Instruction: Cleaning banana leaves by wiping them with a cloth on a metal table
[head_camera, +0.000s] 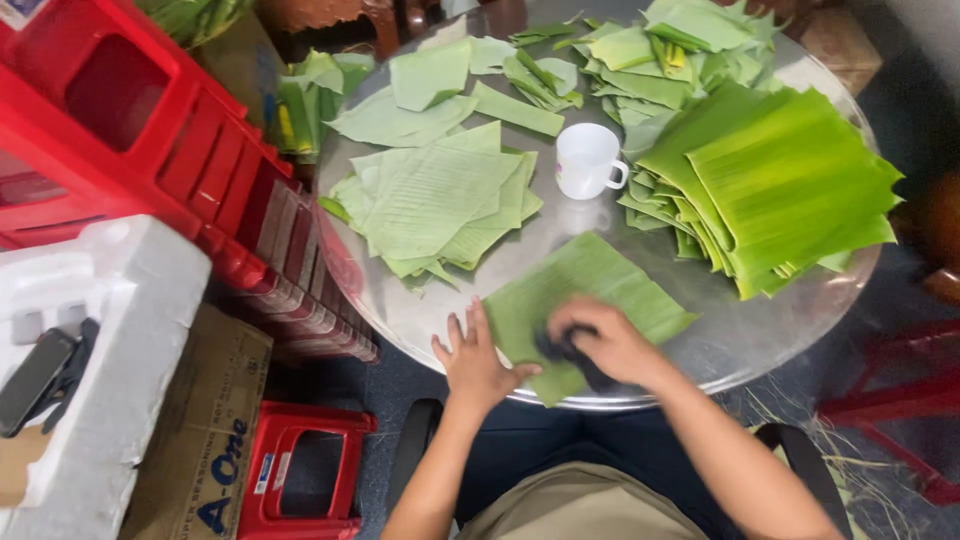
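Banana leaf piece (590, 290) flat at near edge of round metal counter (760, 340). Left hand (472, 362) spread wide, pinning leaf's near-left edge. Right hand (600, 340) closed around dark cloth (560, 350), pressed on leaf. Likely light, limp, tear-prone along veins; best held flat by edges.

Round metal table (600, 225). At its near edge, one green leaf piece (590, 285) lies flat. Left hand (472, 360) spread flat on the leaf's left edge. Right hand (600, 340) curled around a dark cloth (562, 350), pressed on the leaf. White mug (586, 160) beyond the leaf, mid-table. Pale leaf pile (440, 205) left of mug; brighter leaf stack (770, 180) right of mug.
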